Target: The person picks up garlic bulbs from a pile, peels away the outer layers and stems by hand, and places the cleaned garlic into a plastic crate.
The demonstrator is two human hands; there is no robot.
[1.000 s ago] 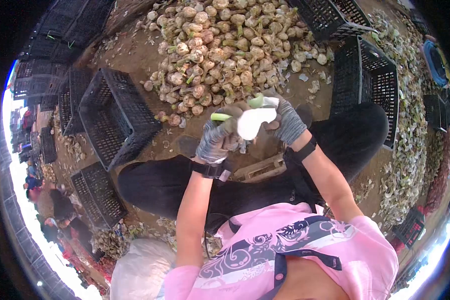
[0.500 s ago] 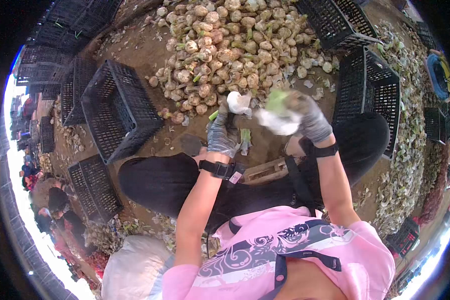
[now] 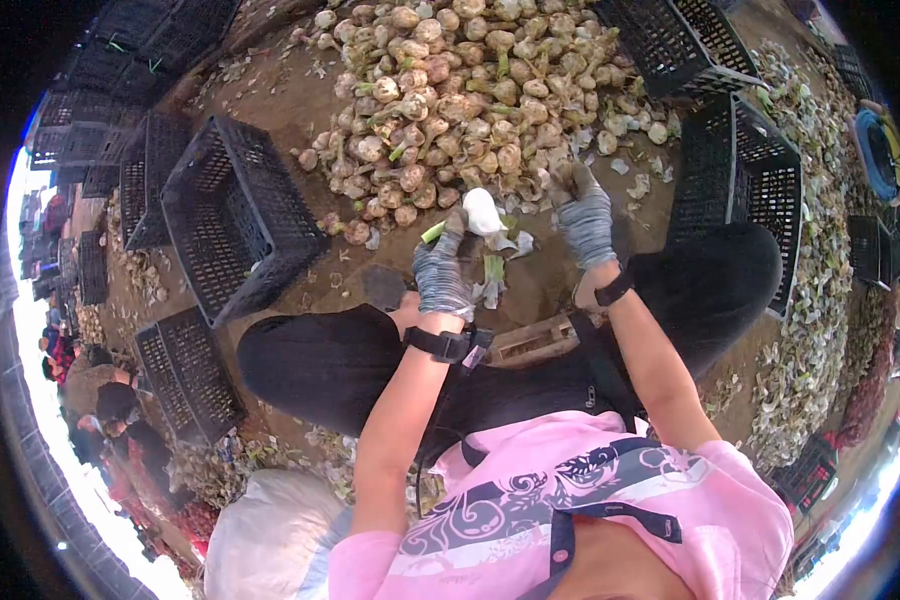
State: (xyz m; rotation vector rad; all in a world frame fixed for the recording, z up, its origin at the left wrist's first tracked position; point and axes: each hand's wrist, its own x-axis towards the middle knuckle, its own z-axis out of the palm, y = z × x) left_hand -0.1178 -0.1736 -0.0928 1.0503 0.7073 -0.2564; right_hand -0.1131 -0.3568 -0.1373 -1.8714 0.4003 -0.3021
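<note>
My left hand (image 3: 444, 262), in a grey knit glove, is closed around a garlic bulb (image 3: 483, 212). The bulb is white and smooth, and its green stem (image 3: 432, 232) sticks out on the left side of the hand. At the near edge of the garlic pile (image 3: 470, 110) is my right hand (image 3: 582, 222), gloved alike. Its fingers look apart and I see nothing held in them, though their dirty tips blend with the bulbs behind. Peeled skins and a cut green stalk (image 3: 493, 272) lie on the ground between my hands.
Black plastic crates stand at the left (image 3: 232, 225), right (image 3: 738, 170) and upper right (image 3: 675, 45). A crate (image 3: 190, 375) lies near my left knee. Garlic skins (image 3: 805, 340) cover the ground at right. A white sack (image 3: 270, 540) sits beside me. Other people (image 3: 120, 410) are far left.
My right hand has let go of the green and white peelings and moved up and left toward the pile. The left hand keeps the garlic bulb, nearly in place.
</note>
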